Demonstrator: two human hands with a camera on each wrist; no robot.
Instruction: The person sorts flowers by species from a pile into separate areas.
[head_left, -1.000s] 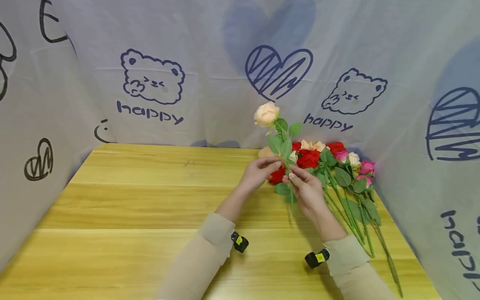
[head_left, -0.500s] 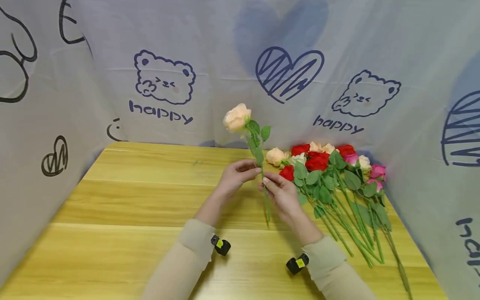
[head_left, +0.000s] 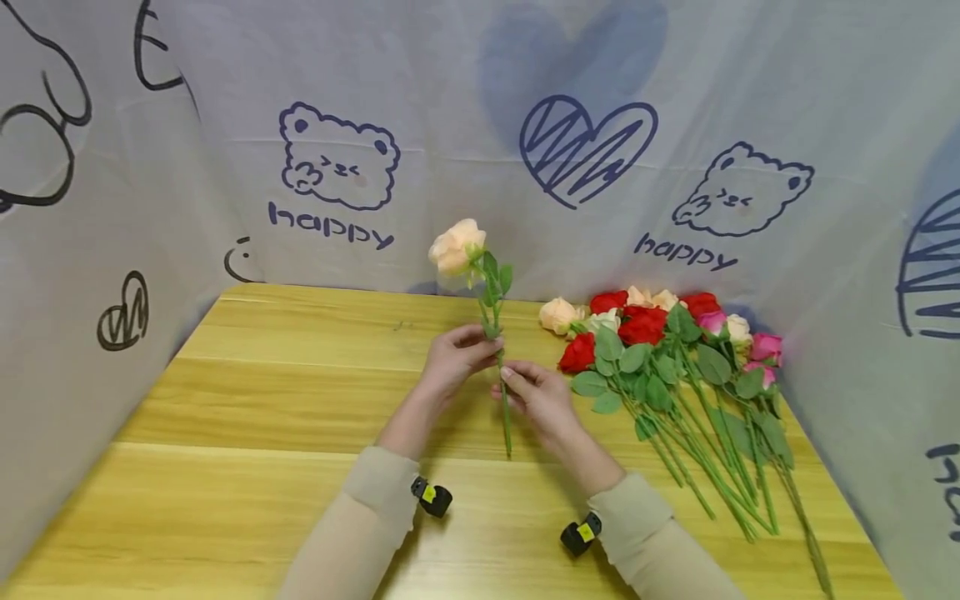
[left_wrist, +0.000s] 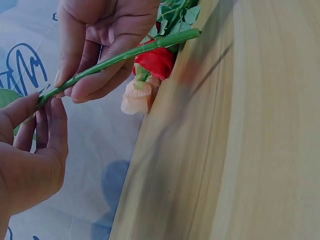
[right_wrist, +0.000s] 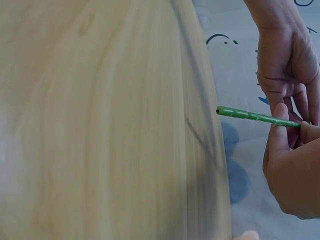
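Note:
A peach rose (head_left: 457, 247) with green leaves stands nearly upright above the middle of the table in the head view, its bloom leaning left. My left hand (head_left: 456, 363) pinches its stem just below the leaves. Slightly lower, the right hand (head_left: 542, 401) pinches the same stem between thumb and fingers. In the left wrist view the green stem (left_wrist: 125, 54) runs through both hands, its cut end pointing out over the table. The right wrist view shows the stem's end (right_wrist: 235, 113) jutting from the fingers; the bloom is out of that view.
Several red, peach, white and pink roses (head_left: 642, 324) lie in a pile at the table's right, stems toward the near edge. The wooden table (head_left: 247, 400) meets a printed cloth backdrop (head_left: 465, 108) at the back. Cloth also hangs at both sides.
Both hands have carried the peach rose left, away from the pile, and it has come down slightly. The head view has turned a little, so the backdrop sits further right.

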